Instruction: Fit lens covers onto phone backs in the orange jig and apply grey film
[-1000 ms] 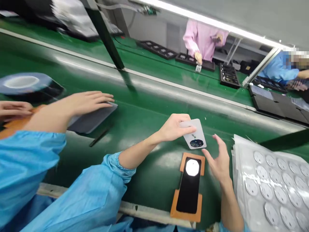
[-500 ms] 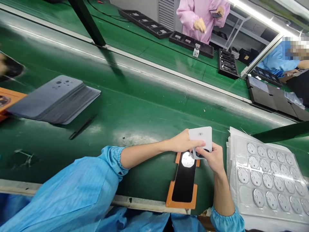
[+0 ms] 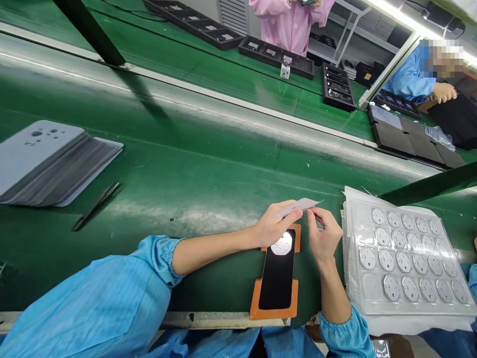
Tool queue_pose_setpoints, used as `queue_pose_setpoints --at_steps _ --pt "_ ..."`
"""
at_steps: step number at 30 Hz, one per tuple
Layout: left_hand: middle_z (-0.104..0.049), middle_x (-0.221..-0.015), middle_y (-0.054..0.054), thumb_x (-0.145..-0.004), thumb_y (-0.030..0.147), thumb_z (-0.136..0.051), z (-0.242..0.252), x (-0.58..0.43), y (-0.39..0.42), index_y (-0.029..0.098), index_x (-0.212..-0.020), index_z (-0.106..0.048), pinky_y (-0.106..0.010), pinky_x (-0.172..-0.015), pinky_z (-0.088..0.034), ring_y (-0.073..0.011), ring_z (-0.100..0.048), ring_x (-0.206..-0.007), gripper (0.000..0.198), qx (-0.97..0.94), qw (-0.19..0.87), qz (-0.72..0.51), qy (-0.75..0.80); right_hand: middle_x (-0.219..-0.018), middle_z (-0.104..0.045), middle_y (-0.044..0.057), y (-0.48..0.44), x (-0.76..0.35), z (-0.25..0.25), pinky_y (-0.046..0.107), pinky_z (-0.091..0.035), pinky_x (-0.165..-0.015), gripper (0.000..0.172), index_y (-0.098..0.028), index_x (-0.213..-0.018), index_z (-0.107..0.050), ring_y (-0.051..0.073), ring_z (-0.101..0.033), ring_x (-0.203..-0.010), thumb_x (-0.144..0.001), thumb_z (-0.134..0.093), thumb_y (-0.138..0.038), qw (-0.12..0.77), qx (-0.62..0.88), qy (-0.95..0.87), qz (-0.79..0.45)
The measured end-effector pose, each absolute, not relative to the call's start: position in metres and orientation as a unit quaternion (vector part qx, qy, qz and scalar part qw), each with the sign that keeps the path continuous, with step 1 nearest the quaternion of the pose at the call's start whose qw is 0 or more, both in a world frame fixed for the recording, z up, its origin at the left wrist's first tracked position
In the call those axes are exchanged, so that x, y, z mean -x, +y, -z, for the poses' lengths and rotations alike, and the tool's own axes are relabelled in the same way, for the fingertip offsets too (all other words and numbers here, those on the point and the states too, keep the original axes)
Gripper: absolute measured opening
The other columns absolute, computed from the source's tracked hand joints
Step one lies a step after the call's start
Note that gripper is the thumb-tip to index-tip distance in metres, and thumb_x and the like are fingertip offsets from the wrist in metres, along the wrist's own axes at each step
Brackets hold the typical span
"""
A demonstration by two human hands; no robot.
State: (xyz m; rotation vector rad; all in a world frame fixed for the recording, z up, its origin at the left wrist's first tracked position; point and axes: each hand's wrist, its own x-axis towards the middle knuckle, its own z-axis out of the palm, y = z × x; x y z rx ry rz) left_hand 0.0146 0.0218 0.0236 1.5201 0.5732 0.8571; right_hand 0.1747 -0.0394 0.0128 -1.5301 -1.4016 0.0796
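My left hand [image 3: 274, 227] pinches a thin grey-white phone back cover [image 3: 298, 206], held almost flat and seen edge-on above the belt. My right hand [image 3: 323, 233] is closed in a pinch at the cover's right end, fingertips touching it. Just below both hands lies an orange jig [image 3: 276, 293] with a black insert and a round white part [image 3: 282, 243] at its top end. Both my sleeves are blue.
A clear blister tray [image 3: 406, 258] of several round white parts lies right of the jig. A stack of grey covers [image 3: 48, 164] and a black stylus [image 3: 96, 206] lie far left on the green belt [image 3: 208, 164]. Across the belt, black trays and two people work.
The cover has tipped from facing me to nearly flat. My right hand shifted from its lower edge to its right end. The view swung right; the neighbour's hands left the frame.
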Motion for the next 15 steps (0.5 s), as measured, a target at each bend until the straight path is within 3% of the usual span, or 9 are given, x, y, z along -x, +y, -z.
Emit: queue_pose_setpoints --at_steps 5,15 --pt "-0.069 -0.128 -0.009 -0.105 0.033 -0.045 -0.024 -0.015 0.025 0.018 -0.134 -0.065 -0.031 -0.099 -0.054 -0.0194 -0.066 -0.113 0.038 -0.701 0.562 -0.389 0.203 -0.091 -0.076 0.007 -0.041 -0.172 -0.013 0.034 -0.062 -0.075 0.015 -0.02 -0.092 -0.074 0.019 -0.073 -0.084 -0.096 -0.061 -0.028 0.518 0.637 -0.569 -0.052" --pt "-0.067 -0.13 -0.012 -0.105 0.028 -0.048 -0.009 -0.018 0.024 0.018 -0.135 -0.064 -0.033 -0.104 -0.054 -0.0202 -0.065 -0.119 0.036 -0.753 0.472 -0.429 0.161 -0.088 -0.074 0.006 -0.04 -0.171 -0.011 0.032 -0.06 -0.072 0.015 -0.019 -0.089 -0.071 0.017 -0.069 -0.078 -0.094 -0.06 -0.028 0.526 0.649 -0.544 -0.079"
